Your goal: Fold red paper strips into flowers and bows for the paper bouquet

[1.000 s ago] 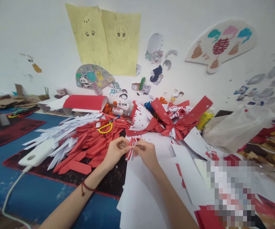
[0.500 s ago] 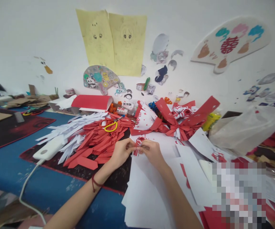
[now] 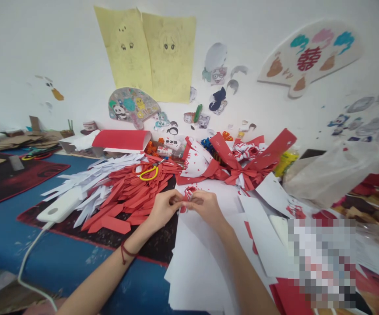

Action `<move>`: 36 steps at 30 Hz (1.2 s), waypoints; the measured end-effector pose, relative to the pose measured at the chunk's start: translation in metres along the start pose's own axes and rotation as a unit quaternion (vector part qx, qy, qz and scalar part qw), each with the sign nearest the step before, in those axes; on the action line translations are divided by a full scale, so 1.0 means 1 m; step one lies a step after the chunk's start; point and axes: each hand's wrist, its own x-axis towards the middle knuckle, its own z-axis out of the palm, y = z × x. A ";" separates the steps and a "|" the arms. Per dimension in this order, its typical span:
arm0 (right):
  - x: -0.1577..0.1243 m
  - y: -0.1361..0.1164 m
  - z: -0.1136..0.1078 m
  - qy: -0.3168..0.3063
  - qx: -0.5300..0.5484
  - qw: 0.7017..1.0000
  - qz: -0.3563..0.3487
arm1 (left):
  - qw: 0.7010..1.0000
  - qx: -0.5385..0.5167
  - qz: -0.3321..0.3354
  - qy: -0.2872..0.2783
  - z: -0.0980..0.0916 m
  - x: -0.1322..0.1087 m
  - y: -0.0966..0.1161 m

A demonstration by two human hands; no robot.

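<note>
Left hand (image 3: 166, 208) and right hand (image 3: 207, 208), equally near, clamp small folded red-and-white paper piece (image 3: 188, 192) between them, above large white paper sheets (image 3: 199, 267); long axis unclear.

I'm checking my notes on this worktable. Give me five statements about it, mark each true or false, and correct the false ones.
1. The left hand and right hand both pinch a red-and-white paper piece. True.
2. The yellow scissor handle rests on the blue tabletop. False: the yellow scissor handle rests on the red paper strips.
3. A dark red cord circles the right wrist. False: the dark red cord is on the left wrist.
4. A white device has a white cable. True.
5. Yellow sheets with drawings are on the wall. True.
</note>
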 end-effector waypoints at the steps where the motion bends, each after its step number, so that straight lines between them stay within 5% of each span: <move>1: 0.000 0.000 0.000 0.004 0.013 1.000 0.010 | 1.000 0.013 0.011 0.002 0.000 0.000 0.001; 7: 0.001 0.002 0.002 0.008 0.138 0.987 0.077 | 0.994 0.091 0.043 -0.045 -0.014 0.003 0.016; 8: 0.001 0.003 0.002 0.014 0.144 0.986 0.084 | 0.993 0.112 0.034 -0.036 -0.024 0.006 0.018; 10: 0.001 0.004 0.003 0.020 0.141 0.986 0.092 | 0.979 0.189 0.009 0.075 -0.054 0.017 0.016; 12: 0.001 0.005 0.005 0.016 0.134 0.986 0.094 | 0.925 0.338 -0.038 0.172 -0.095 0.032 0.010; 14: 0.000 0.006 0.008 0.001 0.130 0.987 0.095 | 0.847 0.476 -0.107 0.210 -0.140 0.048 -0.001; 17: -0.001 0.006 0.013 -0.026 0.121 0.988 0.094 | 0.755 0.619 -0.157 0.149 -0.193 0.067 -0.021; 19: -0.001 0.005 0.015 -0.036 0.116 0.988 0.092 | 0.748 0.636 -0.153 0.112 -0.210 0.073 -0.032; 26: -0.001 0.002 0.014 -0.051 0.121 0.988 0.082 | 0.734 0.661 -0.141 0.065 -0.207 0.082 -0.043; 31: -0.001 0.006 0.016 -0.043 0.110 0.991 0.065 | 0.732 0.660 -0.134 0.106 -0.207 0.082 -0.024; 34: -0.001 0.009 0.018 -0.011 0.098 0.993 0.064 | 0.737 0.647 -0.128 0.149 -0.182 0.074 -0.003; 35: -0.001 0.010 0.018 0.004 0.097 0.993 0.065 | 0.751 0.627 -0.122 0.164 -0.166 0.069 0.005; 36: -0.001 0.009 0.018 0.019 0.099 0.993 0.067 | 0.815 0.537 -0.099 0.193 -0.147 0.063 0.013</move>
